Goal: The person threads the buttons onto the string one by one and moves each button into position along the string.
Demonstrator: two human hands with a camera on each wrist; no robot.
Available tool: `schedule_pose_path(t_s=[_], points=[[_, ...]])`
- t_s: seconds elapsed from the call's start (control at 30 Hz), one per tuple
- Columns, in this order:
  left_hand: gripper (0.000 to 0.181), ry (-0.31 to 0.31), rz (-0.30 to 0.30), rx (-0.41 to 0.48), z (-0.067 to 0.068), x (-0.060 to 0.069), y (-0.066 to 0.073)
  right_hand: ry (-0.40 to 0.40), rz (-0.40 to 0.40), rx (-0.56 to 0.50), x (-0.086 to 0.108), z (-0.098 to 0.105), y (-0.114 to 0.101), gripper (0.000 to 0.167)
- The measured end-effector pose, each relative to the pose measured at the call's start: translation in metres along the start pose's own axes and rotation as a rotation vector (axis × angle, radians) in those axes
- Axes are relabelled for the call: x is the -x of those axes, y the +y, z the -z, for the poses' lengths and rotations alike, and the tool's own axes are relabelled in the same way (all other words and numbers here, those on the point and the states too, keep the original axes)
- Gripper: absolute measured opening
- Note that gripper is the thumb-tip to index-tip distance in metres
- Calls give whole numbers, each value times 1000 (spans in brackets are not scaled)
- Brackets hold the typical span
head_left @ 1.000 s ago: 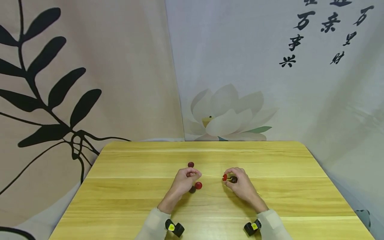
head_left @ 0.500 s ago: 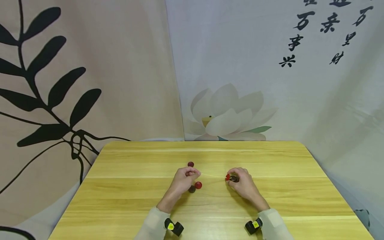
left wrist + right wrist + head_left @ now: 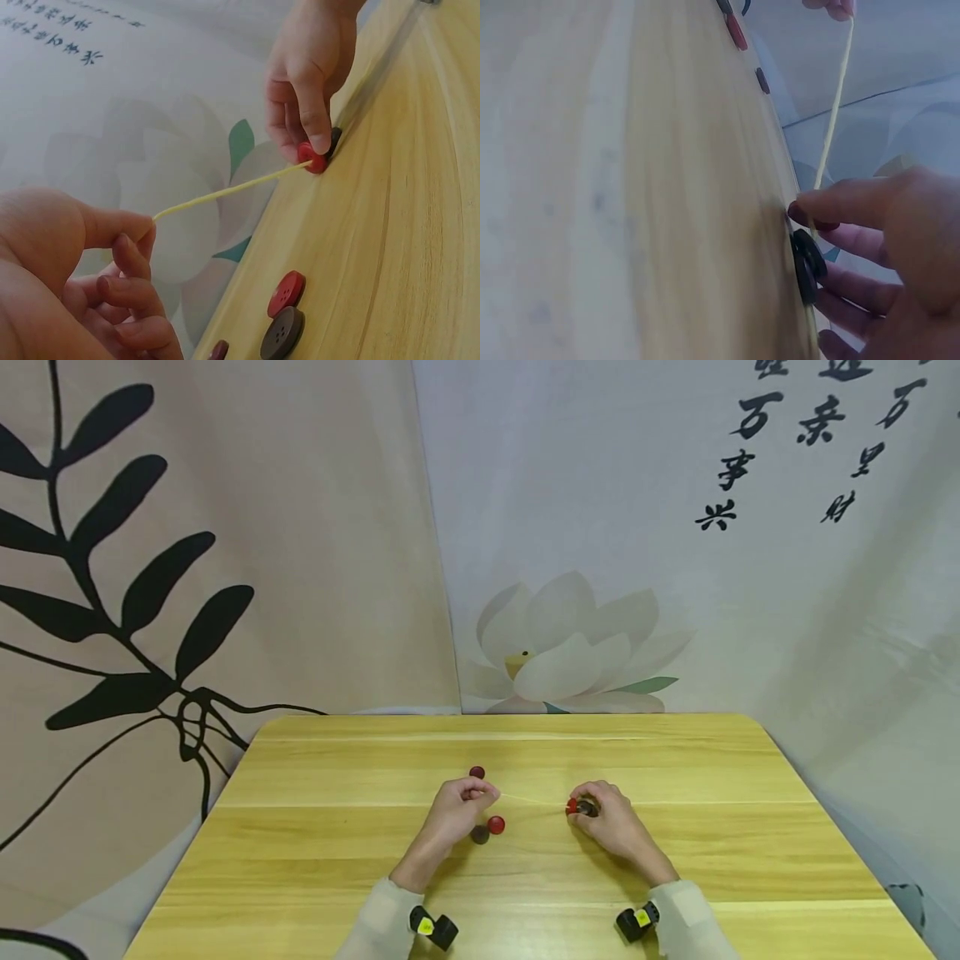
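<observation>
A yellow string (image 3: pixel 225 193) stretches taut between my two hands. My left hand (image 3: pixel 457 810) pinches its end between thumb and forefinger. On the right, my right hand (image 3: pixel 613 820) pinches a red button (image 3: pixel 306 154) that is threaded on the string. Dark buttons (image 3: pixel 808 259) hang on the same string just behind the red one, close to my right fingers. Below my left hand lie a loose red button (image 3: pixel 286 294) and a dark brown button (image 3: pixel 283 334), side by side on the table. A maroon button (image 3: pixel 477 772) shows just beyond my left hand.
The wooden table (image 3: pixel 337 860) carries everything. Behind it hangs a cloth backdrop (image 3: pixel 337 568) with printed leaves, a lotus and characters. Each wrist wears a black camera, such as the left camera (image 3: pixel 444 932).
My right hand has moved slightly right along the string, taking the red button with it, closer to the dark buttons. My left hand has shifted only a little left, still pinching the string.
</observation>
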State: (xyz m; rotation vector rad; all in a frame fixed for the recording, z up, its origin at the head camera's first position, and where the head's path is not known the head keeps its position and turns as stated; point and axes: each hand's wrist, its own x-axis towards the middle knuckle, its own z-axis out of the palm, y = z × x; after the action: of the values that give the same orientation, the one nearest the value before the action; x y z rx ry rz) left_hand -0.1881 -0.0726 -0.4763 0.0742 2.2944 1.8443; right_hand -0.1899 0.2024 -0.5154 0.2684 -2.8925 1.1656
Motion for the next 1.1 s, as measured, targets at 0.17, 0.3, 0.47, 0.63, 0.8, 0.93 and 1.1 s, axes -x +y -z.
schedule_pose_path(t_s=[0.17, 0.3, 0.47, 0.63, 0.8, 0.93, 1.1], points=[[21, 9, 0, -7, 1, 0, -2, -12, 11, -4, 0, 2, 0, 22], [22, 5, 1, -7, 2, 0, -3, -22, 3, -10, 0, 3, 0, 22], [24, -8, -1, -5, 4, -1, -4, -28, 3, -13, -2, 4, 1, 21], [23, -16, 3, -5, 5, -1, -4, -28, 12, -23, -2, 4, 3, 21], [21, -23, 1, 0, 5, -1, -4, -30, 15, -20, -3, 4, 4, 22], [22, -24, 2, 8, 4, -1, -4, -23, 21, -10, -3, 4, 4, 23], [23, -22, 4, 10, 3, 1, -3, -18, 21, -4, -3, 3, 5, 23]])
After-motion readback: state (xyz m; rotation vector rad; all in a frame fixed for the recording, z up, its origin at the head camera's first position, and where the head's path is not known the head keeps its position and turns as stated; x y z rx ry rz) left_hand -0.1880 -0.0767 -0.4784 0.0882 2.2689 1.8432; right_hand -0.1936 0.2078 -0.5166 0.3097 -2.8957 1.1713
